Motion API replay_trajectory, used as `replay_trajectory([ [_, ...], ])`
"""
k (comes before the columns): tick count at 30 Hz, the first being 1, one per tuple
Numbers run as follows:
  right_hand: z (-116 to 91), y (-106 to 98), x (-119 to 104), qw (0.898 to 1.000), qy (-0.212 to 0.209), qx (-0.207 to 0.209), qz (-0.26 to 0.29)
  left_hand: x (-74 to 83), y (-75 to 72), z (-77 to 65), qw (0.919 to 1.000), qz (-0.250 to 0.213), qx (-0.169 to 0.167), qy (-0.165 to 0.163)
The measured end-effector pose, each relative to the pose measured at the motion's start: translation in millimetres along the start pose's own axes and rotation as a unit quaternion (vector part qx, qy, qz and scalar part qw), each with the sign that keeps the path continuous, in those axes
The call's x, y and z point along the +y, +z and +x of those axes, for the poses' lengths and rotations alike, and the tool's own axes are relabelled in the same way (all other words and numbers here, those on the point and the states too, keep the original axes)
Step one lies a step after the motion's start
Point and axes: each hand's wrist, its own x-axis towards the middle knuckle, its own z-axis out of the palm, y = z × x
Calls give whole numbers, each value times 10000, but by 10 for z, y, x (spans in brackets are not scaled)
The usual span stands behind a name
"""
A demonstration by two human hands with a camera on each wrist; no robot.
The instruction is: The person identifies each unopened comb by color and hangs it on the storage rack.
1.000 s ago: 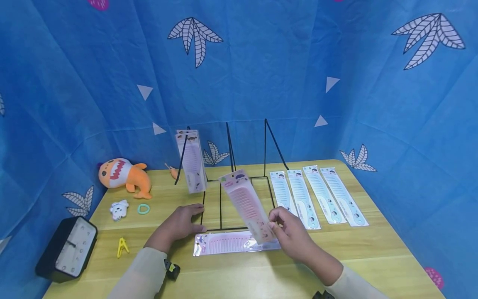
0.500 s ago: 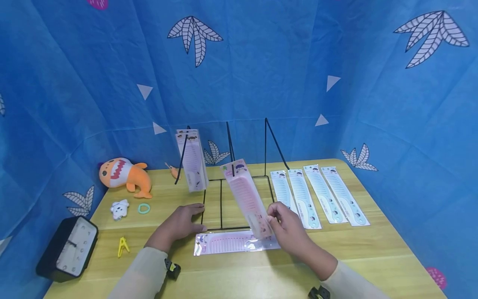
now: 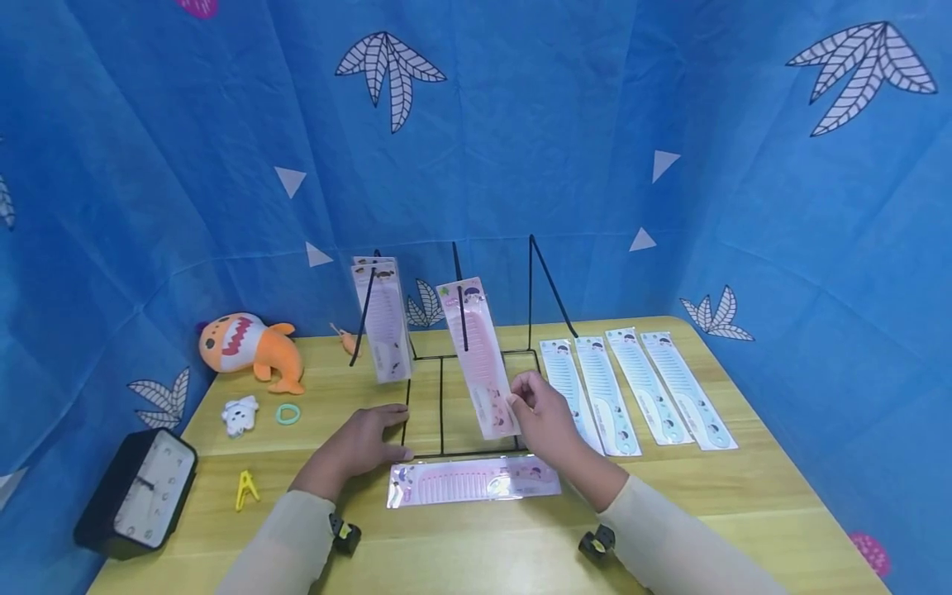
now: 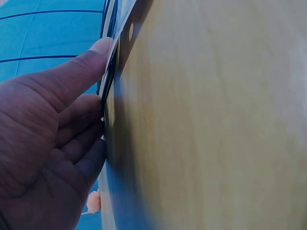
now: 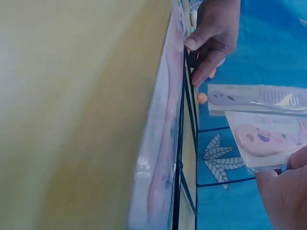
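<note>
My right hand (image 3: 546, 417) pinches the lower right edge of a packaged pink comb (image 3: 479, 364). The comb hangs tilted, and the middle prong (image 3: 463, 318) of a black wire rack (image 3: 442, 405) comes out in front of its top. On the left prong hang packaged lilac combs (image 3: 383, 322), one behind another. My left hand (image 3: 357, 446) rests at the rack's front left base corner, thumb and fingers touching it. Before the rack lies another packaged pink comb (image 3: 476, 482), sideways. The right wrist view shows my right thumb on the held comb's package (image 5: 268, 139).
Several packaged blue combs (image 3: 654, 388) lie in a row at the right. On the left are an orange shark toy (image 3: 249, 351), a white bear figure (image 3: 240, 416), a green hair tie (image 3: 287, 414), a yellow clip (image 3: 246, 489) and a black clock (image 3: 137, 494). Blue cloth hangs behind.
My right hand has moved the pink comb up and away from me, to the left. The middle prong, earlier behind it, now shows in front of its top. The left hand stays put.
</note>
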Motion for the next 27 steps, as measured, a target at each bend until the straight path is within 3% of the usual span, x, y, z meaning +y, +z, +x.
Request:
replay_trajectory([
  [12, 559, 187, -22, 9989, 345, 249, 200, 8, 0, 15, 9999, 111, -1, -9],
  [19, 790, 245, -67, 9977, 586, 326, -21, 7, -1, 4, 10000, 87, 27, -37],
  [27, 947, 297, -76, 9953, 723, 128, -629, 2, -4, -4, 9999, 99, 31, -18],
])
